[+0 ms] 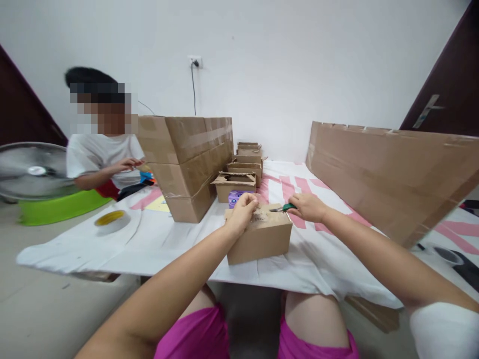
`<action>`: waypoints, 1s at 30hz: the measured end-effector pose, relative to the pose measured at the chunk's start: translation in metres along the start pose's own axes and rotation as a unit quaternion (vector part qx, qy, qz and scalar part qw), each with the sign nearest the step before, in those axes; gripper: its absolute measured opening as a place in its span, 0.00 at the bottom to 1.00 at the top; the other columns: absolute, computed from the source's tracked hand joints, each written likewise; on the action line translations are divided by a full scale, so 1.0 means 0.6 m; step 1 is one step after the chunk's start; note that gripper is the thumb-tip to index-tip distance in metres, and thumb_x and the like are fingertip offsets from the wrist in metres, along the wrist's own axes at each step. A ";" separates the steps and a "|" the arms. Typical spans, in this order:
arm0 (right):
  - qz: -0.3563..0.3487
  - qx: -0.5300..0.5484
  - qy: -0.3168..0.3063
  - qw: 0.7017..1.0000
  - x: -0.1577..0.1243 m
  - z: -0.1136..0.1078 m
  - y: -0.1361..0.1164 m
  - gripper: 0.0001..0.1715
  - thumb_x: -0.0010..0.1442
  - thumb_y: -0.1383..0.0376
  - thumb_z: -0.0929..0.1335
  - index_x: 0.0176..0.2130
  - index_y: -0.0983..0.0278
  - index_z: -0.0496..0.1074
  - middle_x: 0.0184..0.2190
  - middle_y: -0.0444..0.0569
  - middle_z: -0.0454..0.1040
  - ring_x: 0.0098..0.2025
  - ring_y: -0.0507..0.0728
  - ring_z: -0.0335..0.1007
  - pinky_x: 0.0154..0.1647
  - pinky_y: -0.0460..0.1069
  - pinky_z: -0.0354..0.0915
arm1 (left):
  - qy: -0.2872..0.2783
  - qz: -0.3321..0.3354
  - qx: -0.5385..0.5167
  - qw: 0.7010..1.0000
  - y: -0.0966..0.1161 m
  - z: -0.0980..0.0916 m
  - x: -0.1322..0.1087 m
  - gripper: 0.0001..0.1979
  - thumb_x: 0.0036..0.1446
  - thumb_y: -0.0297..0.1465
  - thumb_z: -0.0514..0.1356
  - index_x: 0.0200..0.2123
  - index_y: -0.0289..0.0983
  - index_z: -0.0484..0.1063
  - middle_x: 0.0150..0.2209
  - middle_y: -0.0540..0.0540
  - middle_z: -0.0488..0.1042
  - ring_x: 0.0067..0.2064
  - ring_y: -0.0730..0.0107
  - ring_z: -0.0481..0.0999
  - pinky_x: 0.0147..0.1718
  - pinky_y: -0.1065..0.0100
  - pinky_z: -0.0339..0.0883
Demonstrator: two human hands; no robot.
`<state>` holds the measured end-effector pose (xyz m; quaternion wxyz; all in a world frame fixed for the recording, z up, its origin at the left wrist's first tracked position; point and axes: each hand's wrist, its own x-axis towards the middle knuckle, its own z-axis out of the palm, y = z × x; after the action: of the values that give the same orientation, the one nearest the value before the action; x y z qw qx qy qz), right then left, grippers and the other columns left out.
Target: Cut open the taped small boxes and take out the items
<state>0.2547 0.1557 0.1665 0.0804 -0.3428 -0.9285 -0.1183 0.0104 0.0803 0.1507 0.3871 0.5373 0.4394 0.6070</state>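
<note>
Close to the table's front edge sits a closed cardboard box [260,244], with small dark writing on its top. My right hand [309,207] is wrapped round the green handle of a pair of scissors [287,207], whose blades lie over the top of the box and point left. Over the box's left far part, my left hand [244,212] has its fingers pinched together; what they hold, if anything, is too small to make out. Just behind this hand is a purple box [235,198], partly hidden by it.
A stack of taped cartons [190,164] stands left of centre. Open boxes [235,189] line up behind the purple box. A large cardboard sheet [385,174] rises at right. A tape roll [110,219] lies at left, near another person [108,159] and a fan [35,170].
</note>
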 end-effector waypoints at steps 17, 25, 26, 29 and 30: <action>0.341 0.007 -0.106 0.934 -0.338 0.125 0.008 0.16 0.62 0.53 0.65 0.40 0.64 0.70 0.41 0.53 0.75 0.42 0.60 0.72 0.39 0.49 0.61 | -0.284 0.424 0.381 0.771 -0.129 0.273 -0.211 0.12 0.65 0.28 0.48 0.40 0.35 0.71 0.41 0.41 0.72 0.49 0.61 0.68 0.50 0.60 0.63; 0.365 -0.009 -0.067 0.929 -0.370 0.167 -0.017 0.19 0.65 0.55 0.60 0.47 0.64 0.69 0.43 0.54 0.73 0.47 0.61 0.69 0.45 0.51 0.60 | -0.330 0.385 0.481 0.716 -0.202 0.277 -0.260 0.13 0.61 0.36 0.54 0.46 0.38 0.72 0.53 0.40 0.69 0.55 0.51 0.66 0.53 0.45 0.58; 0.367 -0.008 -0.063 0.928 -0.371 0.170 -0.016 0.19 0.65 0.55 0.60 0.47 0.64 0.68 0.43 0.54 0.73 0.47 0.61 0.69 0.46 0.51 0.60 | -0.334 0.379 0.473 0.722 -0.203 0.255 -0.264 0.16 0.61 0.38 0.55 0.50 0.40 0.70 0.56 0.41 0.67 0.57 0.51 0.64 0.54 0.46 0.58; 0.369 -0.002 -0.057 0.928 -0.374 0.177 -0.012 0.21 0.65 0.54 0.60 0.48 0.65 0.68 0.44 0.55 0.72 0.48 0.62 0.69 0.47 0.53 0.60 | -0.340 0.375 0.417 0.755 -0.195 0.182 -0.271 0.20 0.58 0.37 0.57 0.54 0.44 0.67 0.60 0.43 0.64 0.61 0.52 0.61 0.55 0.51 0.58; 0.369 0.000 -0.057 0.928 -0.375 0.178 -0.011 0.21 0.65 0.54 0.59 0.49 0.65 0.68 0.45 0.55 0.72 0.48 0.62 0.69 0.47 0.53 0.60 | -0.326 0.382 0.392 0.771 -0.187 0.157 -0.271 0.18 0.58 0.35 0.58 0.52 0.43 0.68 0.59 0.42 0.65 0.61 0.53 0.61 0.55 0.52 0.58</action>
<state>0.4123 0.0416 0.0111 0.0657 -0.6672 -0.7395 -0.0602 0.1234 -0.0266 -0.0032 -0.0009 0.9317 0.2449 0.2682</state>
